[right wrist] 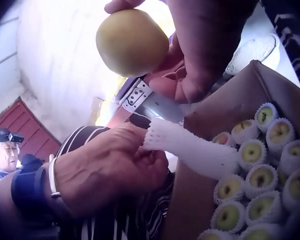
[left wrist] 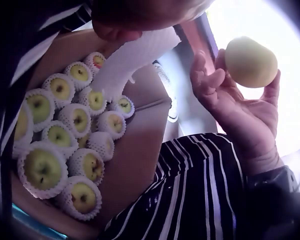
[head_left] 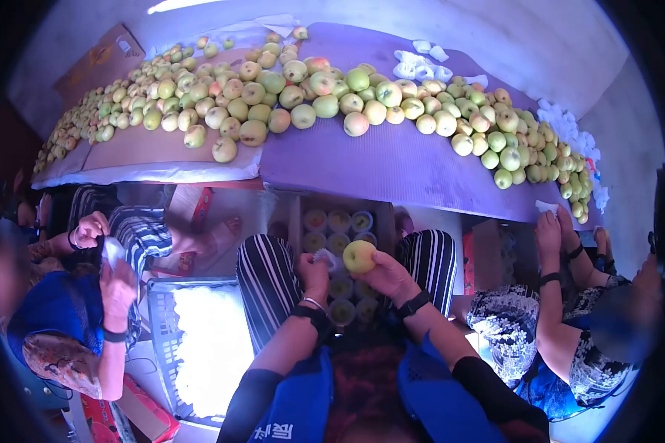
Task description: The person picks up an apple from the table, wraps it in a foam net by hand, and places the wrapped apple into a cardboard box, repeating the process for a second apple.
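Observation:
My right hand (head_left: 390, 280) grips a bare yellow-green apple (head_left: 358, 256) between thumb and fingers, up over the carton between my knees. Beside it my left hand (head_left: 314, 279) pinches one end of a white foam net sleeve (right wrist: 195, 152). Flattened and long, the sleeve hangs over the carton's near rows in the left wrist view, apart from the apple. Inside the cardboard carton (left wrist: 135, 150), apples in foam nets (left wrist: 43, 170) sit in rows with their ends facing up.
A long heap of loose apples (head_left: 325, 105) covers much of the purple-sheeted table (head_left: 332, 162) ahead. Foam nets (head_left: 421, 70) lie at its back. A grey plastic crate (head_left: 162, 317) with white contents stands by my left leg. A person sits on either side.

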Demonstrator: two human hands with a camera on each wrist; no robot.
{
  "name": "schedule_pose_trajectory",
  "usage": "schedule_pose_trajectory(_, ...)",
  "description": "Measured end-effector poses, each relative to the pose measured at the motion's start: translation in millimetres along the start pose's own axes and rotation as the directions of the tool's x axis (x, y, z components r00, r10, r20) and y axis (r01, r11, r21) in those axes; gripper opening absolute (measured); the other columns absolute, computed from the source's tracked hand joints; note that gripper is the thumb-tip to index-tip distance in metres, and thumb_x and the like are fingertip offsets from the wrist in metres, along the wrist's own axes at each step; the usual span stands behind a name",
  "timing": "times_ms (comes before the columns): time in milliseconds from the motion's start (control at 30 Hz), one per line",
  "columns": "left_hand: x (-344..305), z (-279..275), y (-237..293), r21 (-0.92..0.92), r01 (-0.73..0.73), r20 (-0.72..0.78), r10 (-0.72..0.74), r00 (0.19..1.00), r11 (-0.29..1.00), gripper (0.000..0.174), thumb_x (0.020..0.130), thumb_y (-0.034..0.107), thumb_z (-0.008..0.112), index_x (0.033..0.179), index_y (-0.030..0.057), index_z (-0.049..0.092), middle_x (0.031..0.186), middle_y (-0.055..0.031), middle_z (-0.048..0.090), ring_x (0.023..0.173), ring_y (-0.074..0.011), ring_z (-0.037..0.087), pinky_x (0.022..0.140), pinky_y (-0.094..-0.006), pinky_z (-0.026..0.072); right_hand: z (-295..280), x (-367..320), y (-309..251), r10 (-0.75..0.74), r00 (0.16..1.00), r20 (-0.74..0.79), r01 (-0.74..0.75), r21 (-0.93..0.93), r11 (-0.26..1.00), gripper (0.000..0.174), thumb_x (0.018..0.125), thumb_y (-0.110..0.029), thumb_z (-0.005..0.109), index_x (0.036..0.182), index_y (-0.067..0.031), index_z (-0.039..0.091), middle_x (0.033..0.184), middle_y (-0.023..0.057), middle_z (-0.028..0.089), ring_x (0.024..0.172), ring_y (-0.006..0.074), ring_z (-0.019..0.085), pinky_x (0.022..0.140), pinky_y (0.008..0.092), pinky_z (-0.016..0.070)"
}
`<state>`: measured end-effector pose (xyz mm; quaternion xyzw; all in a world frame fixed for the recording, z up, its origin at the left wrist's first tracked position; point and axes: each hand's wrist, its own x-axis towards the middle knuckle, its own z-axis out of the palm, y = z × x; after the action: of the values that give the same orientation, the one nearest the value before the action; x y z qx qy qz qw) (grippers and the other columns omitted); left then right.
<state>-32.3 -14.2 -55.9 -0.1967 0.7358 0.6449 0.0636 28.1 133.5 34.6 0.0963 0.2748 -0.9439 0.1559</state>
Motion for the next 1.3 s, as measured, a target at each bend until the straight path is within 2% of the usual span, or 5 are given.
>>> schedule_pose_trajectory(200, -15, 2, 22, 0.260, -0.121, 0.104, 0.097, 0.990, 0.958, 0.013, 0.068, 0.004, 0.061, 0.079, 0.0019, 0.054, 0.073, -0.0039, 0.056, 0.064, -0.0123, 0.052, 0.059, -0.0257, 0.0435, -5, 5, 17, 0.106, 0.994, 0.008, -0.105, -0.120, 0.987, 0.047, 0.074, -0.033, 0.058, 0.111, -0.0048, 0.048, 0.105, 0.0047, 0.053, 0.097, 0.0159, 0.050, 0.080, 0.0324, 0.0402)
schedule_pose_trajectory(367, -12, 0, 14, -0.159, 0.102, 0.279, -0.055, 0.959, 0.982, 0.014, 0.074, 0.007, 0.059, 0.086, -0.0004, 0.056, 0.077, -0.0042, 0.058, 0.067, -0.0105, 0.054, 0.059, -0.0228, 0.0444, -14, 11, 16, 0.166, 0.986, -0.023, -0.168, -0.107, 0.980, 0.043, 0.075, -0.030, 0.058, 0.108, -0.0037, 0.049, 0.100, 0.0048, 0.055, 0.092, 0.0153, 0.051, 0.079, 0.0319, 0.0413)
schedule_pose_trajectory(767, -15, -6, 21, -0.155, 0.172, 0.416, -0.094, 0.905, 0.973, 0.010, 0.079, 0.013, 0.054, 0.083, 0.0045, 0.055, 0.074, 0.0004, 0.055, 0.062, -0.0069, 0.051, 0.052, -0.0216, 0.0425, -18, 16, 18, -0.033, 0.948, -0.318, -0.091, -0.368, 0.925, 0.044, 0.071, -0.018, 0.063, 0.108, 0.0017, 0.050, 0.097, 0.0075, 0.056, 0.086, 0.0168, 0.055, 0.074, 0.0285, 0.0446)
schedule_pose_trajectory(933, -17, -5, 24, -0.248, 0.169, 0.373, -0.067, 0.926, 0.954, 0.009, 0.079, 0.011, 0.055, 0.083, 0.0033, 0.056, 0.074, 0.0004, 0.055, 0.063, -0.0070, 0.050, 0.056, -0.0212, 0.0417, -25, 21, 26, -0.197, 0.945, -0.262, -0.105, -0.812, 0.575, 0.053, 0.059, -0.014, 0.069, 0.106, 0.0020, 0.050, 0.093, 0.0074, 0.056, 0.085, 0.0147, 0.053, 0.076, 0.0271, 0.0429)
schedule_pose_trajectory(1300, -21, -5, 28, -0.246, 0.066, 0.379, 0.033, 0.925, 0.967, 0.009, 0.075, 0.005, 0.057, 0.083, 0.0014, 0.058, 0.074, 0.0006, 0.055, 0.066, -0.0060, 0.049, 0.062, -0.0190, 0.0400, -22, 20, 30, -0.340, 0.934, -0.112, -0.109, -0.994, 0.030, 0.061, 0.051, -0.016, 0.073, 0.105, -0.0030, 0.049, 0.102, 0.0160, 0.052, 0.097, 0.0289, 0.051, 0.084, 0.0336, 0.0405)
